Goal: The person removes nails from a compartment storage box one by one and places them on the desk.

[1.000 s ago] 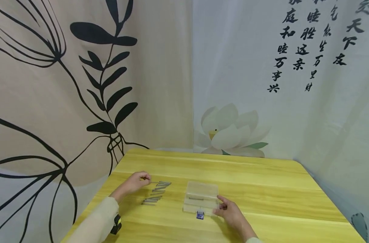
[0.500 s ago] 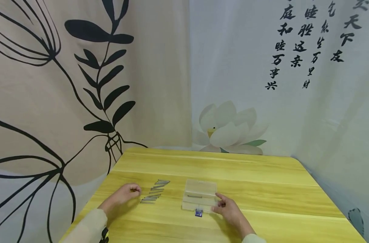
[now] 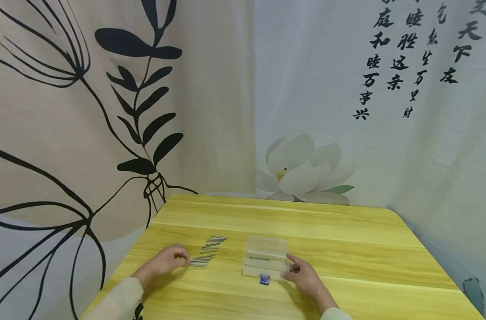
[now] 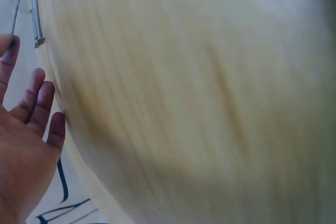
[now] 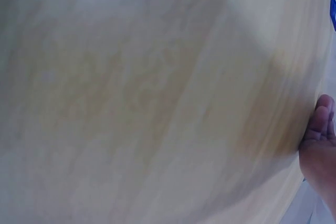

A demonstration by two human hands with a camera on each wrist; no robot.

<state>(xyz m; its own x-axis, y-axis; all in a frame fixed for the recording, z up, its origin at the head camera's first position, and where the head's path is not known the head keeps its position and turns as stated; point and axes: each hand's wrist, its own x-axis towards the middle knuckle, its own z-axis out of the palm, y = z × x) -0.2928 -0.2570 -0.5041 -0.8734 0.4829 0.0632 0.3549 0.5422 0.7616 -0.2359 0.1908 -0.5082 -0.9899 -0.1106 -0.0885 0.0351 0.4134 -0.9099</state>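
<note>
Metal nails lie in a slanting row on the left of the wooden table. My left hand is at the near-left end of this row. In the left wrist view, its thumb and index finger pinch the end of a thin nail, and the other fingers are spread. More nails lie just beyond it. To the right of the row sits a clear plastic box with one nail in it. My right hand grips the box's right side between thumb and fingers; some fingers are hidden.
A blue clasp sticks out from the box's near side. The yellow wood-grain table reaches back to a printed curtain with plants, a lotus and writing.
My left hand has drawn back leftward from the far end of the row, then moved to the near end of the nails. The right hand stays on the box.
</note>
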